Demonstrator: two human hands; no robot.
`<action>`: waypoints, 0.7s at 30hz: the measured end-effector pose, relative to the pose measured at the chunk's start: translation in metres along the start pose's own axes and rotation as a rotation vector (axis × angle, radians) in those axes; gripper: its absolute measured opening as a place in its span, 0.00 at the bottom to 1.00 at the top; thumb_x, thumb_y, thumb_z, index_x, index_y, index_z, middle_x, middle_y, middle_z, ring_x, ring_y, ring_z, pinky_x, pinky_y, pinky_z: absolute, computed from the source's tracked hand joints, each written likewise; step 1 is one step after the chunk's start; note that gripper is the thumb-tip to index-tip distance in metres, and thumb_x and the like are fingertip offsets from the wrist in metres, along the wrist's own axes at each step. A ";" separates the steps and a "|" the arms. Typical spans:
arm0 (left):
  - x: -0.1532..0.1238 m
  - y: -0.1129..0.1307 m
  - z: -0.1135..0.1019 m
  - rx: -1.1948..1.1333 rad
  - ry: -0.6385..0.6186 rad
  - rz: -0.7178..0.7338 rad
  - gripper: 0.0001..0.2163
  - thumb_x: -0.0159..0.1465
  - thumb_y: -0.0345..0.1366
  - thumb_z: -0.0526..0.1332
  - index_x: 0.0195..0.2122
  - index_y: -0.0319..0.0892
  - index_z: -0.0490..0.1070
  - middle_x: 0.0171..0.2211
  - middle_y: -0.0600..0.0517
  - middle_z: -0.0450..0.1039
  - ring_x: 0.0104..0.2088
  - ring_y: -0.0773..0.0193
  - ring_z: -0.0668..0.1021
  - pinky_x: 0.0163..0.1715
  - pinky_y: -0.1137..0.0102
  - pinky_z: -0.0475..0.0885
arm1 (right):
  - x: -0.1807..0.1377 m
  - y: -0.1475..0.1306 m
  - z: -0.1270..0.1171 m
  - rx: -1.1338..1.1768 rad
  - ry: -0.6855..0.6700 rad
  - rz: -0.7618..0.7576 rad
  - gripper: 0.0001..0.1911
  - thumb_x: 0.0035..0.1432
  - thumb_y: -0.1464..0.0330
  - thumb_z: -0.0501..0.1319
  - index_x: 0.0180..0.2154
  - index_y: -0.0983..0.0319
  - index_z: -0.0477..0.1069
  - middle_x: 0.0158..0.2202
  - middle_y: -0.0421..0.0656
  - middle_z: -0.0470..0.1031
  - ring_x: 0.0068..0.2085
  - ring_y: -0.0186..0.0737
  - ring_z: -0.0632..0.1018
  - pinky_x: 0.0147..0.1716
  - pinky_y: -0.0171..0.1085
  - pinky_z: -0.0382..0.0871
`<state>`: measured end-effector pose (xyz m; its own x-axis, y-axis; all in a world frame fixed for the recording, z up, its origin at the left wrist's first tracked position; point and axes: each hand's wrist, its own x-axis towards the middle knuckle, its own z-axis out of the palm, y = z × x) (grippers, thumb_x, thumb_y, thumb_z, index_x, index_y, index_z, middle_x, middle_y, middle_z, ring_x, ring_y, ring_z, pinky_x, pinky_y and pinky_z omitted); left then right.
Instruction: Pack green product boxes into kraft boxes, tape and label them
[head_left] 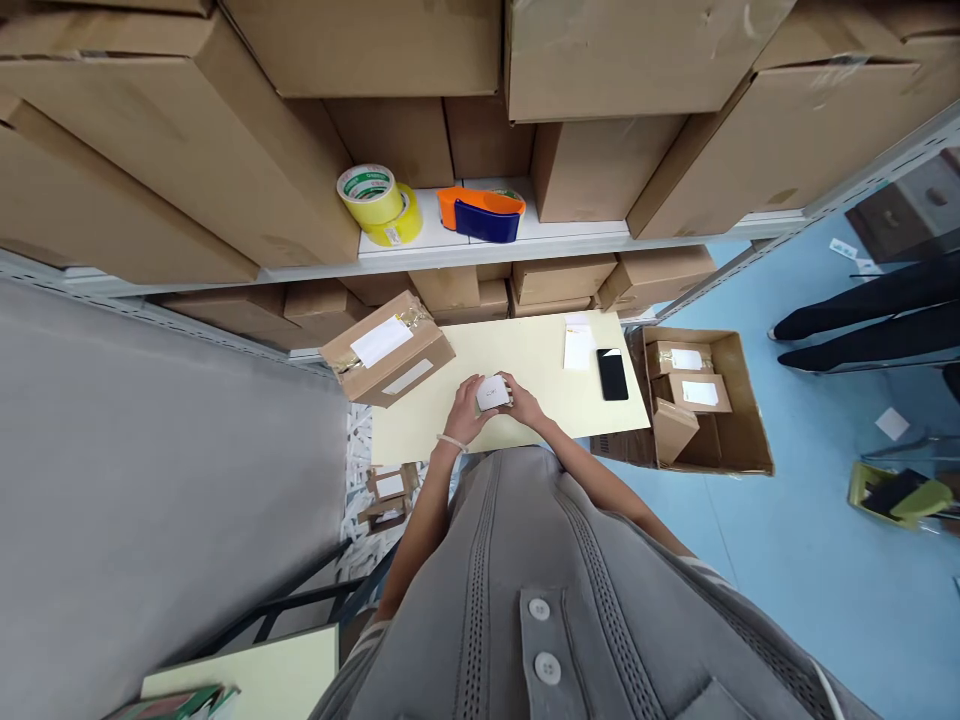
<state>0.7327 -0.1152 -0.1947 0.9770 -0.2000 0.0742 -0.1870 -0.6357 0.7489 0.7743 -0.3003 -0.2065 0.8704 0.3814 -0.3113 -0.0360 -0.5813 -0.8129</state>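
Note:
Both hands hold a small white box (493,393) just above the pale yellow table (540,360). My left hand (465,410), with a bracelet at the wrist, wraps its fingers round the box's left side. My right hand (523,404) grips the right side. A sealed cardboard parcel (388,350) with a white label lies tilted at the table's left corner. A black phone (612,374) and a white paper slip (579,346) lie on the table to the right.
An open carton (720,440) with small labelled boxes stands on the blue floor to the right. Yellow tape rolls (377,202) and an orange-and-blue tape dispenser (481,213) sit on the shelf among stacked cartons. Another person's dark-clothed legs (862,325) are at far right.

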 end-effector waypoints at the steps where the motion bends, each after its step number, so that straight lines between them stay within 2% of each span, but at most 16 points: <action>1: 0.002 0.002 0.000 0.054 -0.017 0.014 0.32 0.63 0.42 0.62 0.65 0.47 0.51 0.62 0.41 0.57 0.64 0.52 0.61 0.62 0.54 0.61 | -0.001 -0.001 0.000 -0.009 0.001 0.007 0.42 0.49 0.69 0.68 0.61 0.48 0.51 0.56 0.43 0.70 0.48 0.43 0.77 0.42 0.39 0.69; 7: 0.003 -0.002 0.006 0.320 -0.015 0.108 0.29 0.66 0.45 0.55 0.67 0.42 0.51 0.61 0.38 0.61 0.63 0.49 0.63 0.61 0.54 0.63 | -0.002 -0.005 -0.002 -0.065 0.004 0.037 0.42 0.50 0.68 0.68 0.62 0.47 0.50 0.56 0.42 0.71 0.48 0.45 0.77 0.42 0.39 0.69; 13: 0.004 -0.007 0.009 0.437 0.005 0.127 0.28 0.67 0.46 0.53 0.65 0.38 0.56 0.59 0.37 0.64 0.62 0.48 0.64 0.61 0.54 0.63 | 0.000 -0.008 -0.002 -0.104 -0.007 0.061 0.42 0.51 0.67 0.68 0.62 0.46 0.49 0.55 0.41 0.72 0.49 0.46 0.77 0.42 0.39 0.68; 18: 0.013 -0.001 -0.002 0.393 0.012 0.093 0.20 0.68 0.43 0.52 0.59 0.44 0.65 0.54 0.43 0.71 0.57 0.53 0.71 0.59 0.59 0.66 | 0.000 -0.008 -0.002 -0.100 -0.017 0.079 0.45 0.49 0.67 0.69 0.63 0.45 0.48 0.54 0.40 0.72 0.48 0.44 0.78 0.43 0.38 0.68; 21: 0.025 0.002 -0.012 0.256 0.023 -0.058 0.16 0.70 0.43 0.49 0.53 0.47 0.69 0.48 0.47 0.76 0.50 0.57 0.76 0.51 0.64 0.70 | 0.000 -0.008 -0.002 -0.084 -0.008 0.070 0.46 0.48 0.68 0.70 0.63 0.45 0.49 0.54 0.40 0.72 0.48 0.45 0.78 0.43 0.38 0.69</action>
<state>0.7576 -0.1127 -0.1837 0.9883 -0.1429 0.0529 -0.1478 -0.8143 0.5613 0.7751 -0.2973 -0.1992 0.8633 0.3435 -0.3697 -0.0546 -0.6648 -0.7451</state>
